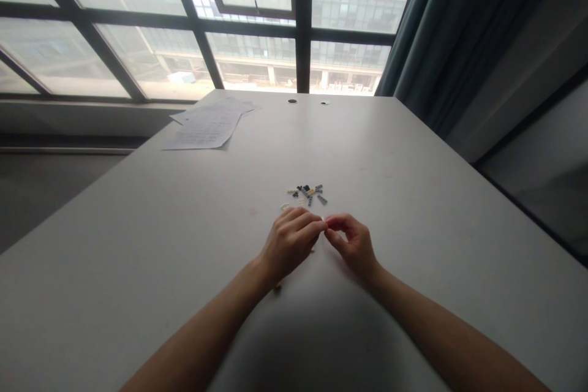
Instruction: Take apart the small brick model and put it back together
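My left hand [293, 237] and my right hand [354, 244] meet fingertip to fingertip over the white table [404, 208]. Pinched between them is a tiny white piece [323, 218], mostly covered by the fingers. Just beyond the hands lies a loose cluster of small toy building pieces: grey ones [322, 199], black ones [307, 187] and pale cream ones [301, 202]. A small tan piece [277, 286] rests beside my left wrist, partly hidden by it. Another bit [313, 251] shows under my left hand, too small to name.
Printed sheets of paper [206, 125] overlap at the table's far left edge. Two round holes, one a dark hole [292, 101], sit near the far edge. Behind stand large framed windows [257, 61], with a dark curtain [427, 43] at the right.
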The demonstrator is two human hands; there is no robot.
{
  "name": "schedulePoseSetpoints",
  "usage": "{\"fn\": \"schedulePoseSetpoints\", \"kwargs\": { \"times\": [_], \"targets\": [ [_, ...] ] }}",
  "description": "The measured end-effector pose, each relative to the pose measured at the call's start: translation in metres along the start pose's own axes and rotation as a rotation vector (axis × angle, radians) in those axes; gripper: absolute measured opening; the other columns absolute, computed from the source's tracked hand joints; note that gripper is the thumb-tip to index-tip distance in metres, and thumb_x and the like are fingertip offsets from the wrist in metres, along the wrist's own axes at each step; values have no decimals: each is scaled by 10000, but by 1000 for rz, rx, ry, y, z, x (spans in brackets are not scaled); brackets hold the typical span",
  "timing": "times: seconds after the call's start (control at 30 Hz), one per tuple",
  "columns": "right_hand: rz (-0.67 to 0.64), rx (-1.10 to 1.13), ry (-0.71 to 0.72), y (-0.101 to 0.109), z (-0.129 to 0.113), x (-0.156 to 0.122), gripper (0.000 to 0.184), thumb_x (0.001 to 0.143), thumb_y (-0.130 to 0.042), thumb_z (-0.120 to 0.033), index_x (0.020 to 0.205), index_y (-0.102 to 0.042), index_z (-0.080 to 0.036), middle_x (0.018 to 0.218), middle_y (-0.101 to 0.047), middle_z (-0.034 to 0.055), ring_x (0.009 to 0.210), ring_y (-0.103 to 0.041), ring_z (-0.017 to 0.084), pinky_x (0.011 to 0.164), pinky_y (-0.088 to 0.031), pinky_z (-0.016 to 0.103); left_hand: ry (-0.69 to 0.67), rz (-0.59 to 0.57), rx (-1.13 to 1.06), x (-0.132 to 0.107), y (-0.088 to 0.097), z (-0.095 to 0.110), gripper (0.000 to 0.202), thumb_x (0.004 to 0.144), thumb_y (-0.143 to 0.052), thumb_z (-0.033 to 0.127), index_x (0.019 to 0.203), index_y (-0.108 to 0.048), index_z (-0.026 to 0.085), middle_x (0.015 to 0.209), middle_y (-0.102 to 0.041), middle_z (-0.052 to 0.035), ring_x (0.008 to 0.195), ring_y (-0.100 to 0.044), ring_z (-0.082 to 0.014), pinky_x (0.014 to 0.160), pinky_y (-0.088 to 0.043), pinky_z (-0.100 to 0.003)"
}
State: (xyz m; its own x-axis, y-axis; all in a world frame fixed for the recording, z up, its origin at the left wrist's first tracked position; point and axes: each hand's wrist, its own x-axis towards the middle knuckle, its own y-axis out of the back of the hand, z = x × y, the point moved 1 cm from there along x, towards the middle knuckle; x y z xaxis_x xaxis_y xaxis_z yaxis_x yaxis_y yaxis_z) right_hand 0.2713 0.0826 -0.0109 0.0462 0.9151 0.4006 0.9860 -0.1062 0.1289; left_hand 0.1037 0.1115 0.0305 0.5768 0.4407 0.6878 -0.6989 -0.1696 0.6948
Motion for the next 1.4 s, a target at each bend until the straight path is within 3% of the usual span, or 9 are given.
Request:
{"fn": "schedulePoseSetpoints", "kwargs": {
  "times": [0.13,0.27,0.37,0.53,0.83,1.1,1.4],
  "targets": [
    [21,-79,12,0,-2,0,158,813,-654,-274,952,-636,-201,924,-705,62,783,-659,188,752,-552,350,8,-28,18,3,4,-4,107,888,-548,175,925,-642,210,829,-700,-27,754,-583,-146,729,-441,-287],
    [10,-232,55,2,-4,0,175,789,-670,-250,958,-649,-208,864,-709,44,766,-652,191,723,-542,339,62,-153,62,7,12,-14,69,868,-590,203,869,-659,204,833,-689,-38,800,-581,-170,754,-444,-306],
    [-50,-363,132,4,-6,0,182,785,-676,-236,964,-661,-208,886,-712,51,794,-649,201,739,-533,339,111,-288,107,7,18,-21,41,814,-676,235,847,-673,212,829,-672,-33,815,-566,-188,759,-431,-324],
    [-203,-542,224,4,-5,-2,187,810,-643,-221,995,-663,-204,948,-712,75,900,-633,228,838,-504,369,147,-430,160,6,22,-25,160,709,-786,274,838,-698,236,822,-643,-19,826,-556,-203,749,-396,-336],
    [-332,-756,257,4,-4,-3,176,795,-628,-220,968,-653,-203,948,-693,87,917,-602,244,852,-456,375,132,-514,161,2,17,-21,377,616,-821,472,886,-700,239,832,-620,-32,843,-561,-217,754,-382,-342],
    [-383,-768,239,3,-7,-4,194,777,-636,-197,971,-634,-189,948,-690,85,940,-584,250,869,-430,385,134,-555,194,1,8,-16,325,623,-825,423,862,-702,240,823,-612,-29,847,-545,-229,772,-375,-359],
    [-370,-780,212,4,-6,-2,244,774,-670,-245,1011,-648,-191,1116,-645,93,1021,-529,269,912,-414,420,144,-572,191,0,7,-17,235,677,-795,389,844,-713,246,803,-623,-32,843,-547,-226,768,-370,-352]
  ]
}}
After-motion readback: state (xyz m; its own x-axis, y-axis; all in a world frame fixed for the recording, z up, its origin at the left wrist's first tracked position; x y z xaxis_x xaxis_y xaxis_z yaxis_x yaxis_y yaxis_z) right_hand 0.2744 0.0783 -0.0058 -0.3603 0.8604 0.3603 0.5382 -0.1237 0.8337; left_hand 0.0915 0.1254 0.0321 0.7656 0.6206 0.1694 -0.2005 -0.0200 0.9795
